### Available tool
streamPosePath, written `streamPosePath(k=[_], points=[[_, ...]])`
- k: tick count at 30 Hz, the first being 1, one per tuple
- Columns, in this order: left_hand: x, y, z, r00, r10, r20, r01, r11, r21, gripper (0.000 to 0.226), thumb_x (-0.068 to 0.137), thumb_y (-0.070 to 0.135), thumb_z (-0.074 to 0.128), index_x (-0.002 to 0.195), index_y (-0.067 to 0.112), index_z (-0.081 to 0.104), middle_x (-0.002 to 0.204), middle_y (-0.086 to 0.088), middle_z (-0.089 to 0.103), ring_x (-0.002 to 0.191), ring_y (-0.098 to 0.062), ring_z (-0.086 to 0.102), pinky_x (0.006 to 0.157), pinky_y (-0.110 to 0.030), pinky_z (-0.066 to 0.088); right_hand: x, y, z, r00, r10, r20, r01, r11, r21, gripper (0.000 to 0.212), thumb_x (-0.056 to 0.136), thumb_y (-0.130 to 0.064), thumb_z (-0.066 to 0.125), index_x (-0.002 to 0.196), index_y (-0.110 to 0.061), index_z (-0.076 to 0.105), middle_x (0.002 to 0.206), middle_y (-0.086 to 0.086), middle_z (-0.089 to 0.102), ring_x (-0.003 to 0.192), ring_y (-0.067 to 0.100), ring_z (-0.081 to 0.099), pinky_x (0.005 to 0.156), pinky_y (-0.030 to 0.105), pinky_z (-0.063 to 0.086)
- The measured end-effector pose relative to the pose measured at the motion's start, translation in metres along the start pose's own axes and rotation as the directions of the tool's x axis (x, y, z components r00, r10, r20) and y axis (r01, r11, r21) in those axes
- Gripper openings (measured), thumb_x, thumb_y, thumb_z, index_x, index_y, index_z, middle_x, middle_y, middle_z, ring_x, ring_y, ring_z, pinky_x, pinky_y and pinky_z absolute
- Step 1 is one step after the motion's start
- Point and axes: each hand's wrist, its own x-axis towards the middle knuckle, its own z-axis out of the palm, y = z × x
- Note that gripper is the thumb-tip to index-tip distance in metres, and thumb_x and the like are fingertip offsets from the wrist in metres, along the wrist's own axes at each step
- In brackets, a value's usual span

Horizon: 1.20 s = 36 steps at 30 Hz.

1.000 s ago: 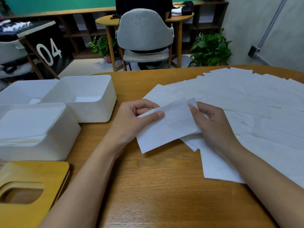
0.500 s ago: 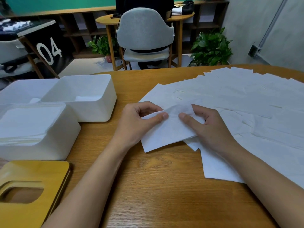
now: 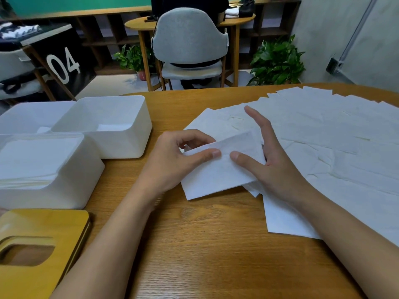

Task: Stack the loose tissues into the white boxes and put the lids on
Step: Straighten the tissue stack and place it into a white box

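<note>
a: where are we w/ the tissues?

b: early-ish, we'd say. near box (image 3: 75, 184) has a stack of tissues (image 3: 32, 160) up close to its rim, so that one's prob. done bar the lid. middle box (image 3: 125, 145) is almost bare, maybe one sheet on its floor. far box (image 3: 36, 102) sits behind them, partly cut off. we can't tell what's in it.

a: lids?

b: none on yet. we only see one wooden lid (image 3: 43, 223) w/ an oval slot. it lies flat on the table (image 3: 205, 244) at our near left, just in front of the near box.

a: what's in hand rn?

b: one folded tissue (image 3: 216, 175), between both hands, right of the boxes, lower edge down near the wood. left hand (image 3: 183, 160) pinches its left edge: thumb on top, other fingers curled under. right hand (image 3: 274, 167) has its thumb laid on the sheet, w/ the four fingers straight & spread apart, not wrapped round anything.

a: how much left?

b: lots. loose tissues (image 3: 323, 137) fan out overlapping across the whole right side of the table, many of them. so we reckon this sheet goes into a box, then the rest of the fan, then lids on the boxes. most of the job's ahead of us.
</note>
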Motion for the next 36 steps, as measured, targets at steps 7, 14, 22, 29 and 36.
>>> streamPosePath(k=[7,14,22,29,36], points=[[-0.001,0.004,0.008,0.998,-0.013,-0.062,0.013,1.0,-0.003,0.015,0.083,0.038,0.087,0.096,0.034,0.08,0.093,0.016,0.075,0.087,0.0,0.063,0.083,-0.028,0.048,-0.003,-0.001,0.005,0.997,-0.053,0.053,0.059,0.993,-0.107,0.081,0.1,-0.031,0.068,0.157,-0.058,0.017,0.154,-0.047,0.024,0.144,-0.012,0.033,0.121,0.03,0.033],[0.0,0.002,0.013,0.994,-0.077,-0.081,0.075,0.997,-0.027,0.015,0.086,0.04,0.085,0.099,0.035,0.08,0.088,0.009,0.075,0.089,-0.005,0.065,0.086,-0.035,0.05,-0.002,0.002,0.003,0.993,-0.106,0.052,0.113,0.981,-0.157,0.081,0.102,-0.022,0.066,0.159,-0.051,0.016,0.156,-0.044,0.023,0.141,-0.013,0.035,0.115,0.019,0.035],[0.001,0.003,0.017,0.943,-0.331,0.032,0.32,0.876,-0.361,0.04,0.09,0.046,0.079,0.128,0.042,0.066,0.124,0.008,0.073,0.113,-0.012,0.071,0.1,-0.042,0.058,0.002,0.003,-0.005,0.982,-0.156,-0.103,0.162,0.985,0.055,0.069,0.101,-0.003,0.064,0.152,-0.034,0.029,0.142,-0.038,0.042,0.13,-0.001,0.053,0.101,0.021,0.05],[0.002,0.008,0.017,0.933,-0.357,0.039,0.318,0.772,-0.55,0.04,0.094,0.025,0.076,0.133,0.026,0.065,0.117,-0.003,0.078,0.108,-0.024,0.075,0.098,-0.048,0.06,0.006,0.007,-0.014,0.983,-0.12,-0.138,0.137,0.984,0.116,0.066,0.102,-0.012,0.067,0.15,-0.043,0.033,0.154,-0.012,0.04,0.141,0.014,0.048,0.117,0.047,0.044],[0.002,0.008,0.02,0.941,-0.321,0.109,0.321,0.742,-0.588,0.046,0.095,0.03,0.076,0.136,0.042,0.063,0.134,0.001,0.07,0.121,-0.025,0.069,0.098,-0.047,0.059,0.004,0.008,-0.01,0.994,-0.096,-0.051,0.094,0.994,-0.051,0.084,0.097,-0.017,0.072,0.156,-0.047,0.02,0.157,-0.027,0.03,0.141,0.0,0.042,0.118,0.03,0.042]])
